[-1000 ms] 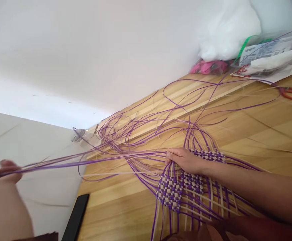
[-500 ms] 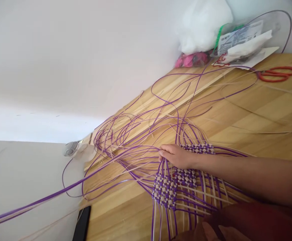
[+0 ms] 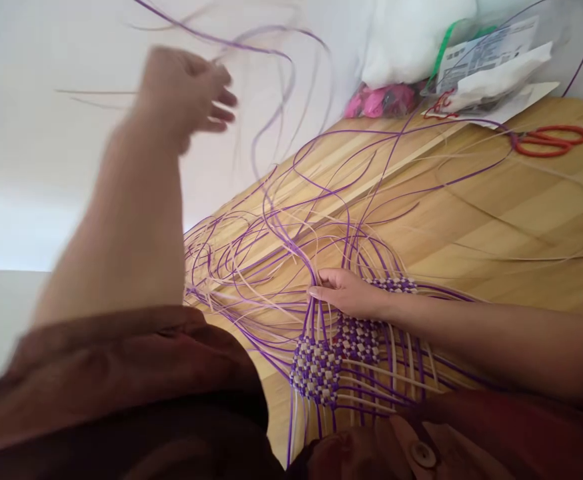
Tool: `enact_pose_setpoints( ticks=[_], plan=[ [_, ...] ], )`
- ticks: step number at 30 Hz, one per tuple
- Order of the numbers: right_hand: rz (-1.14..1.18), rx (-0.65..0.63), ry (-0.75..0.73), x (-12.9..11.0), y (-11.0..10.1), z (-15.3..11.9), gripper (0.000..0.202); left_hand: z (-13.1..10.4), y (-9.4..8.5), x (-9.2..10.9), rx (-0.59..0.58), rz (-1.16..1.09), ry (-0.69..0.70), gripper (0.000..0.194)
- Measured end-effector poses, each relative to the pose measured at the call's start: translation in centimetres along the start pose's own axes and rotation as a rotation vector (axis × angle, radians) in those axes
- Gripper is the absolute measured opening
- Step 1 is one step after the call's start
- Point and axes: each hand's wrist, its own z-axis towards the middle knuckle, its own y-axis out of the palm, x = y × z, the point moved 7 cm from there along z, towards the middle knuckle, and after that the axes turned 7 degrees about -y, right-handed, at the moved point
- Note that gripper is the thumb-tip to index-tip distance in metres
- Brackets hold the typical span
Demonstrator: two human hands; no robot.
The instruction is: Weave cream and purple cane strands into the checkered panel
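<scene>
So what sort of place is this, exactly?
Probably a handicraft workspace, whether at home or in a workshop I can't tell: a wooden surface holds a purple-and-cream woven piece, loose strands and red-handled scissors.

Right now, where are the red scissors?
In the head view, the red scissors lie on the wooden table near the picture's upper right, below the white packet and above the right forearm.
</scene>
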Motion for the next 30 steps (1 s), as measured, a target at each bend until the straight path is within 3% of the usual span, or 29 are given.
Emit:
enact_pose_setpoints(
  ticks=[2, 4, 6, 8, 10, 12, 15, 17, 19, 21, 25, 27, 29, 30],
  plan=[
    [-0.028, 0.02, 0.002, 0.2, -0.3, 0.1, 0.029, -4.7, 5.2, -1.3, -0.115, 0.0, 0.079, 0.047],
    [-0.065, 0.045, -0.008, 0.4, -0.6, 0.2, 0.029, -10.4, 10.2, -4.4, -0.278, 0.059, 0.093, 0.038],
    [-0.097, 0.056, -0.014, 0.4, -0.8, 0.3, 0.028, -15.7, 13.8, -8.3, -0.436, -0.031, 0.047, 0.028],
    [-0.134, 0.055, -0.012, 0.4, -0.8, 0.4, 0.027, -19.6, 15.7, -11.7, -0.499, -0.153, 0.009, 0.031],
    [-0.176, 0.055, -0.009, 0.3, -0.7, 0.4, 0.026, -22.1, 16.5, -13.9, -0.523, -0.142, 0.0, 0.035],
    [-0.211, 0.061, -0.011, 0.3, -0.7, 0.4, 0.027, -23.3, 16.7, -14.7, -0.496, -0.042, 0.059, 0.038],
    [-0.252, 0.074, -0.01, 0.3, -0.8, 0.3, 0.028, -23.3, 16.4, -14.8, -0.383, 0.207, 0.131, 0.036],
    [-0.272, 0.083, -0.007, 0.4, -0.9, 0.2, 0.03, -22.3, 15.7, -15.7, -0.287, 0.346, 0.103, 0.033],
    [-0.291, 0.09, -0.002, 0.4, -1.0, 0.1, 0.03, -21.0, 14.4, -18.1, -0.227, 0.434, 0.02, 0.034],
    [-0.307, 0.09, 0.002, 0.3, -1.1, 0.1, 0.03, -19.7, 12.0, -21.8, -0.197, 0.499, -0.093, 0.036],
    [-0.323, 0.079, 0.002, 0.2, -1.0, 0.1, 0.029, -18.9, 4.0, -29.9, 0.095, 0.583, -0.581, 0.021],
    [-0.33, 0.077, 0.0, 0.1, -1.0, 0.2, 0.029, -19.6, 1.6, -29.8, 0.291, 0.546, -0.633, 0.019],
    [-0.339, 0.078, 0.009, 0.0, -1.1, 0.2, 0.029, -20.7, 2.7, -26.7, 0.291, 0.457, -0.545, 0.014],
    [-0.342, 0.079, 0.02, 0.0, -1.1, 0.2, 0.029, -21.4, 4.6, -24.6, 0.185, 0.367, -0.493, 0.017]
  ],
)
